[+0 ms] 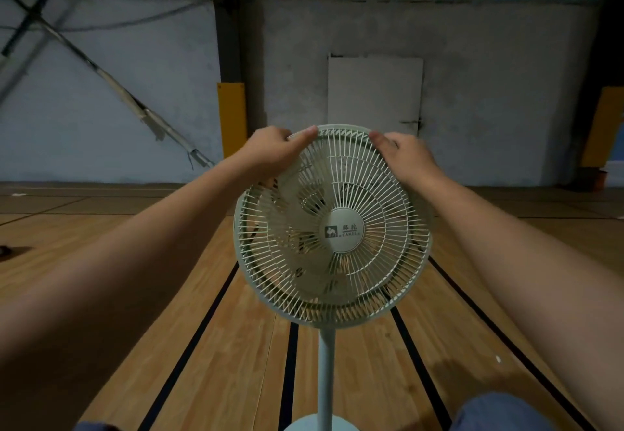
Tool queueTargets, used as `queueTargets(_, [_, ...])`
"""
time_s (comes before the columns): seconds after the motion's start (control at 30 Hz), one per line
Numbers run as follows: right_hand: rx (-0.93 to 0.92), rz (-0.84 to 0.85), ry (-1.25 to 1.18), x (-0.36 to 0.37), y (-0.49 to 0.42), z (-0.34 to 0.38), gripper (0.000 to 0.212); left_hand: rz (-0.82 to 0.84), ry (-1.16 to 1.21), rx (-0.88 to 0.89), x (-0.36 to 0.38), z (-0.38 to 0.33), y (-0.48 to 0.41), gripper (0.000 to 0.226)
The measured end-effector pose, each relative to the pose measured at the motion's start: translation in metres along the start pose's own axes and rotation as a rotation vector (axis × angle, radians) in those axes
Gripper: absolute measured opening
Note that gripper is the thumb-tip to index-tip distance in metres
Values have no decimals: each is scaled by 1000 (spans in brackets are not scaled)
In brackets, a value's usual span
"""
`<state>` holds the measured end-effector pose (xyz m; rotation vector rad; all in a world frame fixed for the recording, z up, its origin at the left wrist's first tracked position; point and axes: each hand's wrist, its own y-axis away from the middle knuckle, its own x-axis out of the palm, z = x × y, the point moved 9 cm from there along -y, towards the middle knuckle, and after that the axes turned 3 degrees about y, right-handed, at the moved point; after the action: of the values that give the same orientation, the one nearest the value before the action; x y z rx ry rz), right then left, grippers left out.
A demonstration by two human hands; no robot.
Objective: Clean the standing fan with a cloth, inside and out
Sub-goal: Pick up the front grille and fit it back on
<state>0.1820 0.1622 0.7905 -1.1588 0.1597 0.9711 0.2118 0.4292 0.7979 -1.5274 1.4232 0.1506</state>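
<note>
Wooden floor (209, 346); both hands (270, 153) grip fan guard (332, 228).

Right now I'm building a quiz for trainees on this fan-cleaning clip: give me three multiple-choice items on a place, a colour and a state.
1. Where do both hands grip the pale green standing fan's front wire grille?
A. top rim
B. bottom rim
C. pole

2. What colour are the floor lines?
A. white
B. black
C. red

3. How does the front grille sit?
A. flush and seated
B. shifted off the rear guard
C. lying on the floor

Answers: 1 A, left hand and right hand hold its upper edge; 2 B, black stripes cross the wooden floor; 3 B, its rim stands offset from the rear guard.
</note>
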Motion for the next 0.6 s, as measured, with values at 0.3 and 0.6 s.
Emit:
queueTargets(0.3, [9,18,45,0,-18,15,78,-10,29,-36,8,-4,-12,92])
queueTargets(0.6, [45,6,65,1,-11,18,77,3,42,-62,8,-3,-13,85])
